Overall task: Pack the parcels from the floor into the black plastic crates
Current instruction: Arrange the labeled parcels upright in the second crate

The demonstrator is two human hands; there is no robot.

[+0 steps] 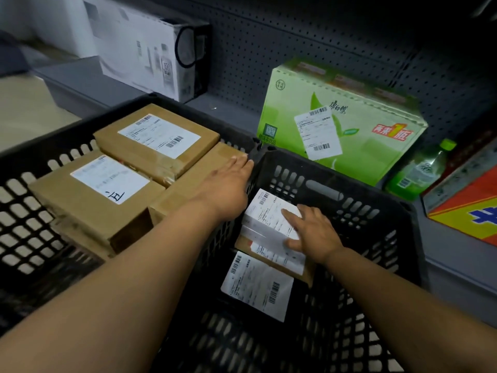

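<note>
Two black plastic crates stand side by side. The left crate (35, 162) holds brown cardboard parcels with white labels: one at the back (150, 154), one in front (88, 211), and a third (183, 189) under my left hand (228, 184), which lies flat on it with fingers straight. The right crate (376, 211) holds a small white box (265, 214), a brown parcel (269, 257) below it and a dark parcel with a white label (255, 286). My right hand (312, 230) rests on the white box, fingers spread over its right edge.
A green drinks carton (363, 146) leans against the grey pegboard shelf behind the right crate, with a green bottle (419, 173) beside it. A red and yellow box (465, 211) lies at the right. A white carton (145, 49) stands on the shelf at the back left.
</note>
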